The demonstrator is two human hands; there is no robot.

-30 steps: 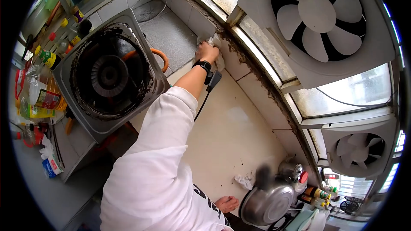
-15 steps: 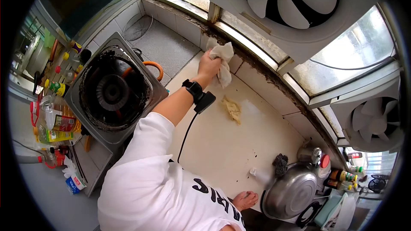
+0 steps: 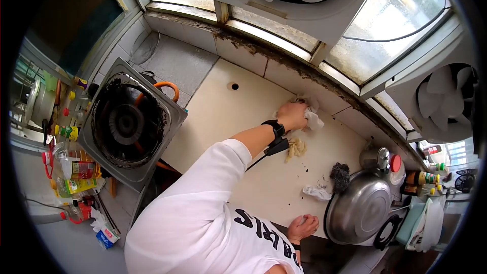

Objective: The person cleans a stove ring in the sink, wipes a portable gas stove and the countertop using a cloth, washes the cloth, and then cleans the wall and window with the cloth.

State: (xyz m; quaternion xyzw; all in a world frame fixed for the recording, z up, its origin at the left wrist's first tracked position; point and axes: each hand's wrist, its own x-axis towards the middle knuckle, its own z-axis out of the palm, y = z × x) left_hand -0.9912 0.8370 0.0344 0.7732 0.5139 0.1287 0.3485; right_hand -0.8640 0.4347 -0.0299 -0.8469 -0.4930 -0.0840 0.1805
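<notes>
My left hand (image 3: 292, 116) is closed around a crumpled white cloth (image 3: 313, 117) and presses it to the cream countertop (image 3: 203, 116), close to the tiled wall edge. A yellowish crumpled rag (image 3: 296, 149) lies just below that hand. My right hand (image 3: 303, 227) rests at the front edge of the counter, fingers loosely bent and apart, with no held object showing. A black band with a small box and cable (image 3: 276, 144) is on my left wrist. Near my right hand are a thin white crumpled piece (image 3: 317, 192) and a dark steel-wool scourer (image 3: 340, 176).
A greasy gas stove (image 3: 131, 122) stands at left, with several bottles (image 3: 76, 160) beyond it. An upturned steel basin (image 3: 361, 208), a steel pot (image 3: 374, 159) and a red-lidded jar (image 3: 395, 163) are at right. A round hole (image 3: 233, 87) pierces the counter. Fans (image 3: 446, 99) hang by the windows.
My left hand has moved the white cloth rightward and down along the wall side, beside the yellowish rag. The view has shifted, uncovering the hole. My right hand stays by the counter edge.
</notes>
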